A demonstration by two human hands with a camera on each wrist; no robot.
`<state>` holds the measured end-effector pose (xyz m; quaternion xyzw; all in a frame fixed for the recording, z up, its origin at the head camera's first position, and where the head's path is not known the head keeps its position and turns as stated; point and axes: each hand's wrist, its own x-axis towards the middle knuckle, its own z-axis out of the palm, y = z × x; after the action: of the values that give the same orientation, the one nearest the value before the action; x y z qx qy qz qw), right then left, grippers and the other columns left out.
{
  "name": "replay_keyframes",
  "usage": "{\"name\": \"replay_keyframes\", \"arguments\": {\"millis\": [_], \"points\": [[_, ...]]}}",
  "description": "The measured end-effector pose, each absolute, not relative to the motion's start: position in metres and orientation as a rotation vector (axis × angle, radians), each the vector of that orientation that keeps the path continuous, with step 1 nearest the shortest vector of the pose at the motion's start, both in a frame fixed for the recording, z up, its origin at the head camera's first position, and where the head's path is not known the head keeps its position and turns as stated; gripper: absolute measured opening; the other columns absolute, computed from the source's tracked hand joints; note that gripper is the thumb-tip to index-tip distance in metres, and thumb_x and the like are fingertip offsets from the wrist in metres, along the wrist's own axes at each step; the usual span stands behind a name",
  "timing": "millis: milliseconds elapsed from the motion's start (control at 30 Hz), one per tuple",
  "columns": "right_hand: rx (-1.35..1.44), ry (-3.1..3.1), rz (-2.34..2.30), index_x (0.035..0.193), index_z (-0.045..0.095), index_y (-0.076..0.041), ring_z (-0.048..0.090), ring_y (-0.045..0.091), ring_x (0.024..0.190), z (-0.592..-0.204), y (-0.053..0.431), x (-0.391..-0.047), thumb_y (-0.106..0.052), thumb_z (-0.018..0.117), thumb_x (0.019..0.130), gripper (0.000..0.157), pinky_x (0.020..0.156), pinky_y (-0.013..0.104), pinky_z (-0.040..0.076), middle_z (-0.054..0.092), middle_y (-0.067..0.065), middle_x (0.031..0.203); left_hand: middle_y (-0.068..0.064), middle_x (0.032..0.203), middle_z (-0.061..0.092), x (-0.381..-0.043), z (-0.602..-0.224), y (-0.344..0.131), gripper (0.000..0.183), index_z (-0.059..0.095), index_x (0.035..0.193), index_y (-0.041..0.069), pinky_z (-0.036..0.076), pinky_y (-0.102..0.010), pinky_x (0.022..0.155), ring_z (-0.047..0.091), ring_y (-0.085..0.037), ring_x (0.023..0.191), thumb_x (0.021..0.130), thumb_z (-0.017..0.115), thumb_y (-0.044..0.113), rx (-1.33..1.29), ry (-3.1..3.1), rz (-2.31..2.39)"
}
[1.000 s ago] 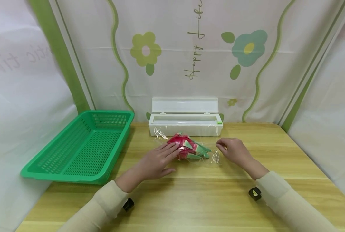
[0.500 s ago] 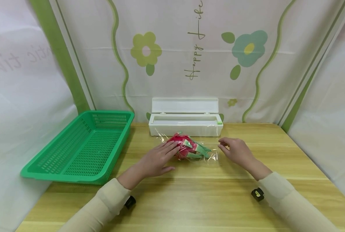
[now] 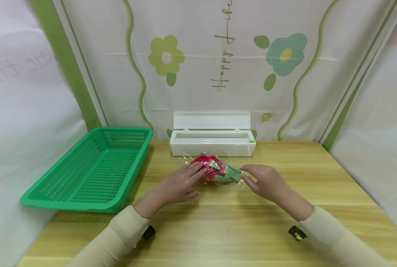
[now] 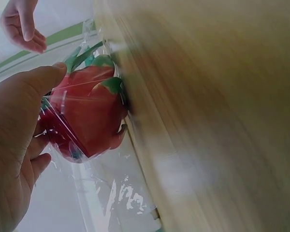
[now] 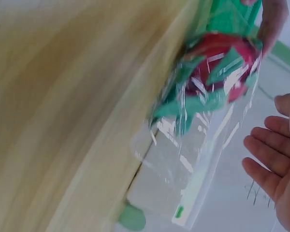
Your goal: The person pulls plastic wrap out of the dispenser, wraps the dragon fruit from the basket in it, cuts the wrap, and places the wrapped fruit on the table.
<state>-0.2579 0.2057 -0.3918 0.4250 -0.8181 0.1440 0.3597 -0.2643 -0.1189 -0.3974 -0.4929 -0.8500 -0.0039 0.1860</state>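
A red dragon fruit with green leafy tips lies on the table under clear cling film. My left hand rests on the fruit's left end, fingers fairly straight. In the left wrist view, its thumb lies along the wrapped fruit. Close to the leafy end is my right hand, its fingertips near the film's right edge. The right wrist view shows the right hand with loosely bent fingers and nothing between them, apart from the film.
A white cling film box stands behind the fruit with its lid raised. To the left sits a green perforated basket. The wooden table ends at a printed curtain behind, with more cloth on both sides.
My right hand has moved off to the right slightly, then left toward the leafy end, its fingers opening from a pinch. The film's right edge has settled closer to the fruit. My left hand stays put.
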Motion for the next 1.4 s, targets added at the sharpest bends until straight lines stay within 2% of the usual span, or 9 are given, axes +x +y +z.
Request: {"name": "replay_keyframes", "arguments": {"millis": [133,300,367,467,600,800,867,1167,1400], "points": [[1.168,-2.269,0.352,0.112,0.066,0.001,0.070,0.027,0.091,-0.395,0.189,-0.253,-0.034,0.066,0.093,0.040,0.073,0.041,0.057,0.071,0.015,0.104,-0.021,0.147,0.041,-0.264,-0.397,-0.119,0.076,0.042,0.144,0.001,0.034,-0.046,0.108,0.037,-0.032,0.137,0.086,0.074,0.038,-1.373,-2.396,-0.024],[1.200,-2.385,0.371,0.129,0.057,0.004,0.065,0.033,0.104,-0.404,0.180,-0.258,-0.029,0.075,0.086,0.057,0.083,0.043,0.054,0.063,0.021,0.123,-0.021,0.147,0.041,-0.266,-0.398,-0.119,0.074,0.043,0.144,0.002,0.033,-0.045,0.108,0.037,-0.033,0.137,0.087,0.072,0.038,-1.364,-2.402,-0.026],[1.199,-2.403,0.386,0.134,0.052,0.004,0.066,0.033,0.101,-0.408,0.178,-0.262,-0.030,0.074,0.087,0.063,0.085,0.043,0.054,0.059,0.022,0.127,-0.022,0.147,0.041,-0.266,-0.399,-0.119,0.073,0.044,0.144,0.002,0.033,-0.046,0.108,0.036,-0.033,0.137,0.087,0.072,0.038,-1.363,-2.407,-0.040],[1.207,-2.429,0.415,0.139,0.046,0.004,0.069,0.027,0.086,-0.410,0.175,-0.266,-0.031,0.073,0.088,0.067,0.087,0.042,0.053,0.056,0.022,0.132,-0.022,0.146,0.042,-0.267,-0.400,-0.119,0.072,0.045,0.143,0.003,0.033,-0.046,0.108,0.037,-0.034,0.137,0.088,0.072,0.039,-1.362,-2.404,-0.058],[1.205,-2.458,0.424,0.142,0.042,0.005,0.067,0.025,0.080,-0.410,0.172,-0.269,-0.031,0.073,0.088,0.072,0.088,0.042,0.052,0.054,0.023,0.133,-0.022,0.145,0.043,-0.269,-0.401,-0.119,0.071,0.046,0.142,0.003,0.034,-0.047,0.108,0.037,-0.035,0.136,0.087,0.073,0.038,-1.371,-2.372,-0.080],[1.197,-2.501,0.455,0.144,0.039,0.002,0.062,0.033,0.110,-0.411,0.169,-0.273,-0.030,0.076,0.086,0.076,0.089,0.042,0.052,0.055,0.021,0.133,-0.024,0.143,0.044,-0.274,-0.403,-0.121,0.072,0.048,0.140,0.001,0.034,-0.048,0.107,0.039,-0.037,0.134,0.084,0.076,0.036,-1.396,-2.298,-0.126],[1.196,-2.510,0.473,0.144,0.038,0.000,0.060,0.033,0.113,-0.411,0.168,-0.275,-0.030,0.077,0.085,0.077,0.090,0.043,0.052,0.056,0.020,0.133,-0.024,0.142,0.045,-0.277,-0.404,-0.121,0.071,0.049,0.139,0.000,0.035,-0.048,0.107,0.040,-0.038,0.133,0.084,0.077,0.035,-1.408,-2.274,-0.143],[1.167,-2.500,0.494,0.142,0.040,-0.002,0.060,0.032,0.113,-0.414,0.159,-0.283,-0.029,0.082,0.080,0.080,0.091,0.042,0.051,0.057,0.018,0.131,-0.021,0.139,0.049,-0.286,-0.405,-0.121,0.073,0.051,0.134,0.002,0.038,-0.045,0.106,0.045,-0.036,0.130,0.077,0.083,0.034,-1.425,-2.197,-0.216],[1.105,-2.510,0.480,0.141,0.040,-0.004,0.063,0.033,0.107,-0.417,0.153,-0.287,-0.027,0.085,0.076,0.082,0.088,0.043,0.053,0.061,0.019,0.123,-0.021,0.136,0.050,-0.291,-0.407,-0.117,0.083,0.048,0.134,-0.004,0.038,-0.042,0.106,0.047,-0.034,0.126,0.072,0.087,0.033,-1.404,-2.134,-0.213]]}}
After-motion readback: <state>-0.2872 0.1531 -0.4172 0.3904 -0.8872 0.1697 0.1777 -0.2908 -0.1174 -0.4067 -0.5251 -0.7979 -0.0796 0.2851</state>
